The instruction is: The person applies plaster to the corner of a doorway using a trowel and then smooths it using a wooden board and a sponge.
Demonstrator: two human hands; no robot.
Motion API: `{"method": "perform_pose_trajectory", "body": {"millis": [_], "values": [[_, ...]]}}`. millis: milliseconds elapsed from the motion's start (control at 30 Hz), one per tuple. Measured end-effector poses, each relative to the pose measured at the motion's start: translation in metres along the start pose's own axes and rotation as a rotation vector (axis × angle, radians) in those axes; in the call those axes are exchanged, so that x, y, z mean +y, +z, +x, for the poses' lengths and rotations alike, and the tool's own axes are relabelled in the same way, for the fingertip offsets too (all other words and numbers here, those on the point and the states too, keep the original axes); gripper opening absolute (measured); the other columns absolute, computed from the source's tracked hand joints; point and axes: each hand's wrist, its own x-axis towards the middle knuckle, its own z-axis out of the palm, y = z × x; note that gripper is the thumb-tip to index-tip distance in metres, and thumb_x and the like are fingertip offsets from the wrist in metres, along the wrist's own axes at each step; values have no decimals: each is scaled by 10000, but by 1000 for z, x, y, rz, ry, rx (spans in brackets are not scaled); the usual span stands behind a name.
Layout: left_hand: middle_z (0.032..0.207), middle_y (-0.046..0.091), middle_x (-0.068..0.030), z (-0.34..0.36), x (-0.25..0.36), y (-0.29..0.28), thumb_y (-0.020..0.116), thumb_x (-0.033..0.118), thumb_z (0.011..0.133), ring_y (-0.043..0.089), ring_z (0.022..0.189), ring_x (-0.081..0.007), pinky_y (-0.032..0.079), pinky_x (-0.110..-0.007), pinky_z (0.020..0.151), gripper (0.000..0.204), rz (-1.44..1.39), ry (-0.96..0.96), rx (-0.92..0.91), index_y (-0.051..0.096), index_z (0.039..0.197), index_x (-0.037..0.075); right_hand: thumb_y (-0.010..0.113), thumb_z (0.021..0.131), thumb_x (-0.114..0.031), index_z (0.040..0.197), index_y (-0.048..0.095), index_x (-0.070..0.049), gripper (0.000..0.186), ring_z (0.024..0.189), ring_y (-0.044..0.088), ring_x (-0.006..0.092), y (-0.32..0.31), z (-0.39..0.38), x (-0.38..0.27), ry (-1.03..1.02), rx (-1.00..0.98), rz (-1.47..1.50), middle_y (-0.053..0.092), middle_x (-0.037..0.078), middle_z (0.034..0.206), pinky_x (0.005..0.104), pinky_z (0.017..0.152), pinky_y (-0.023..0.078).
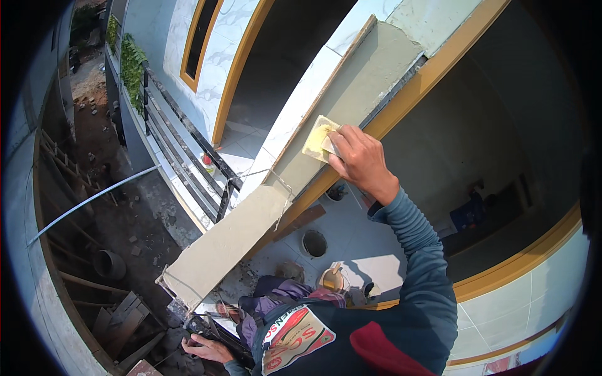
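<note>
My right hand [364,156] is closed around a small, pale yellow plastering float [320,139], its flat square face lying against a strip of grey plaster [351,103]. The strip runs diagonally along the edge of a ledge, and a thin wooden batten [326,88] borders its far-left side. A wire clamp [282,185] loops across the strip below my right hand. At the lower left, my left hand [207,349] has its fingers apart beside a black metal railing [204,326] at the end of the plastered strip. It holds nothing I can see.
A black balcony railing [182,138] stands left of the strip, beside a deep drop to a rubble-strewn ground [135,216]. Below the strip, on the tiled floor, are a dark bucket [313,243] and a tan container [332,280]. An orange door frame [433,69] runs along the right.
</note>
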Motion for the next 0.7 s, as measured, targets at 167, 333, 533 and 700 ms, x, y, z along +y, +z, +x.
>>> {"method": "perform_pose_trajectory", "body": {"millis": [167,333,533,700], "values": [[1082,529,-136,129,62,-56,549,251,1052,513,1015,-233,421,-345,933,403,-399,187,507,473,1306,-53,716,777,-130,1085,646,-50,327,894,636,244,-80,34,58,149,319,-286,609,69,973,371,717,542],[1175,596,-151,154,327,-58,573,207,985,564,1074,-238,412,-385,968,370,-669,1014,-347,548,1296,9,715,789,-152,1092,660,-77,316,892,641,231,-107,61,98,66,419,-466,619,44,991,365,706,549],[1259,601,-173,84,515,71,634,228,971,602,1162,-320,474,-457,1017,513,-584,1326,-898,486,1442,90,724,793,-178,1118,668,-88,342,884,641,222,-120,82,118,24,446,-535,628,31,999,354,700,553],[1302,589,-227,27,575,155,546,247,999,585,1196,-374,449,-425,1046,501,-847,1137,-1045,474,1445,29,736,768,-127,1127,672,-71,369,874,649,235,-139,55,114,-29,479,-492,648,47,992,355,697,550]]}}
